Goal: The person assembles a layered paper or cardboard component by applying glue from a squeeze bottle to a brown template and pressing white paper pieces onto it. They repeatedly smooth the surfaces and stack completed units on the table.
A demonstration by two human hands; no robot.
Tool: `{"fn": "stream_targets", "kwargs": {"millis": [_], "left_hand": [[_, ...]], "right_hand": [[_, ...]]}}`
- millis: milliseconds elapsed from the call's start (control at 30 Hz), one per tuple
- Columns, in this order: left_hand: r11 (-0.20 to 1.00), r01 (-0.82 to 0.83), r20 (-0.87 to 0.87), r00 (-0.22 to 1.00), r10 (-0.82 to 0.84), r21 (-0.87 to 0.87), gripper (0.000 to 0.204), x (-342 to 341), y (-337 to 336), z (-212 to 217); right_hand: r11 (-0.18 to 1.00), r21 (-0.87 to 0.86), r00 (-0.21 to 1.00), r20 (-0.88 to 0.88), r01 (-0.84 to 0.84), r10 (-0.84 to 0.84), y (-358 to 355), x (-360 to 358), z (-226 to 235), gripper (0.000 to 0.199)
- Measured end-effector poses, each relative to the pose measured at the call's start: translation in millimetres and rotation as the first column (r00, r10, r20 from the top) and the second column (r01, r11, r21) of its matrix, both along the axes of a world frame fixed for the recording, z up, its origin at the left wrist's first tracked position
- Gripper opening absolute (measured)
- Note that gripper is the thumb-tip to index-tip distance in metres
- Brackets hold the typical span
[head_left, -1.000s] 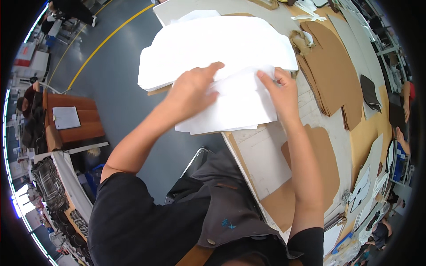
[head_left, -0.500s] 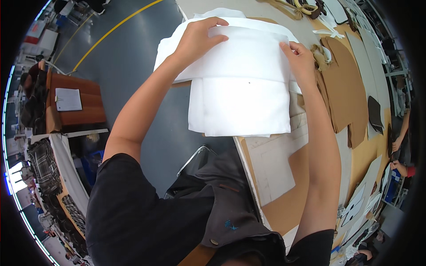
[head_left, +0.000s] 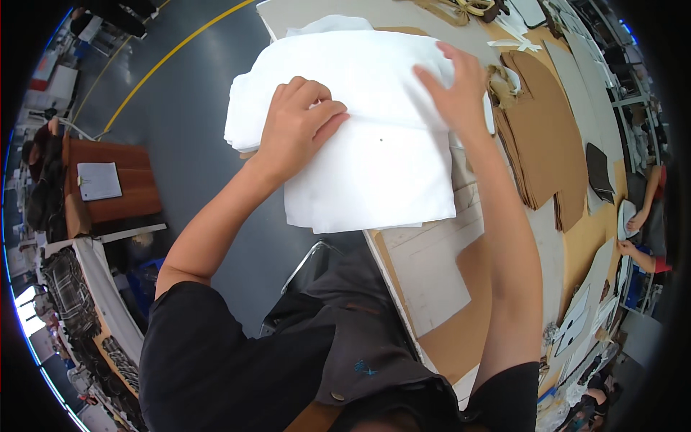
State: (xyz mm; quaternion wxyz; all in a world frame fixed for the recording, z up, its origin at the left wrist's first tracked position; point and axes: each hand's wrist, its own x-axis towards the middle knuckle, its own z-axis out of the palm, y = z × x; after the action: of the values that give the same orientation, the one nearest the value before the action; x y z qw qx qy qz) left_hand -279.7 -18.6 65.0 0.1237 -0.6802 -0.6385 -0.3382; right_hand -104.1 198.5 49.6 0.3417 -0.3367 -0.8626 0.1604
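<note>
Spanning the upper right of the head view, desk (head_left: pixel 461 338) runs long and pale, with brown board showing in patches. Grey floor (head_left: pixel 180 122) to its left, crossed by a yellow line.

White fabric stack (head_left: pixel 374 137) lies on the desk's near-left corner, folded in layers; its lower flap hangs over the desk edge toward the person, its left side bunched and overhanging the floor.

Brown cardboard pattern pieces (head_left: pixel 547 137) stacked flat just right of the fabric, edges fanned. Pale paper pattern sheet (head_left: pixel 432 266) lies below the fabric on the desk.

Small wooden table (head_left: pixel 115 191) well to the left on the floor, a white sheet on it.

Left hand (head_left: pixel 299 126): fingers curled, knuckles up, pressing down on the fabric's upper fold near its left half; curled, gripping nothing I can make out beyond the cloth beneath it.

Right hand (head_left: pixel 457 90): open, fingers spread, palm flat on the fabric's right edge, close to the cardboard.

Another person's hands (head_left: pixel 633 230) at the far right rim, on a white piece.
</note>
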Motion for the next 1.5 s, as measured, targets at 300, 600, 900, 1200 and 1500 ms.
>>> {"fn": "stream_targets", "kwargs": {"millis": [300, 600, 900, 1200, 1500], "left_hand": [[0.990, -0.022, -0.060, 0.998, 0.031, 0.138, 0.009, -18, 22, 29], [0.992, -0.047, -0.038, 0.998, 0.052, 0.119, 0.010, -63, 53, 45], [0.942, -0.236, -0.521, 0.787, 0.330, 0.239, 0.017, -137, 120, 91], [0.914, 0.343, -0.399, 0.886, -0.237, 0.216, 0.024, -40, 158, 201], [0.630, 0.771, -0.123, 0.619, -0.776, -0.091, 0.036, 192, 149, 149]], "right_hand": [[0.935, 0.259, 0.968, 0.133, -0.242, 0.213, -39, 23, 8, 0.035], [0.956, 0.248, 0.982, 0.145, -0.156, 0.122, 45, 62, 12, 0.030], [0.995, 0.089, 0.988, 0.153, -0.053, 0.039, 114, 31, 86, 0.029], [0.944, 0.318, 0.993, 0.035, 0.092, -0.109, 85, 208, 182, 0.017], [0.836, 0.269, 0.814, 0.222, 0.477, -0.536, -115, 466, 145, 0.032]]}}
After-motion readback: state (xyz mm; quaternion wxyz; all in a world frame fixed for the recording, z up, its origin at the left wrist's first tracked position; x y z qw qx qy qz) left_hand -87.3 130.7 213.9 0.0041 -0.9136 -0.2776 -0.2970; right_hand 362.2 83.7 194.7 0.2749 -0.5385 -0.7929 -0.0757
